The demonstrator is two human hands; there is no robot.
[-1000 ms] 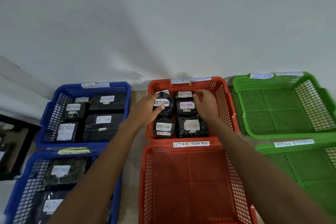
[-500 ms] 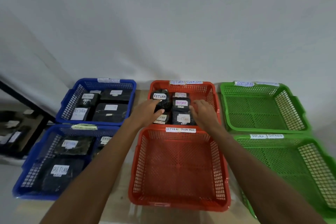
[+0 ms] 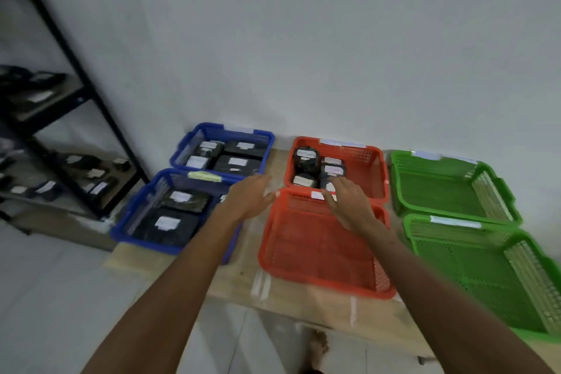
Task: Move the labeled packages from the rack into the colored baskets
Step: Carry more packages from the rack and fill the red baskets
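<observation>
The left hand (image 3: 249,199) is hanging with loose fingers beside the front red basket (image 3: 326,284), holding nothing. The right hand (image 3: 349,203) is reaching, fingers straight, over the back red basket (image 3: 368,158), where black packages (image 3: 306,158) are sitting (more are lying on the rack (image 3: 86,97)).

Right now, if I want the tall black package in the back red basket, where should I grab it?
Probably by its top, coming straight down. The tall package stands in the back-left corner of the back red basket, with walls on two sides and other packages close beside and in front. Only its upper part pokes above them, so a grip should fit round it there.
</observation>
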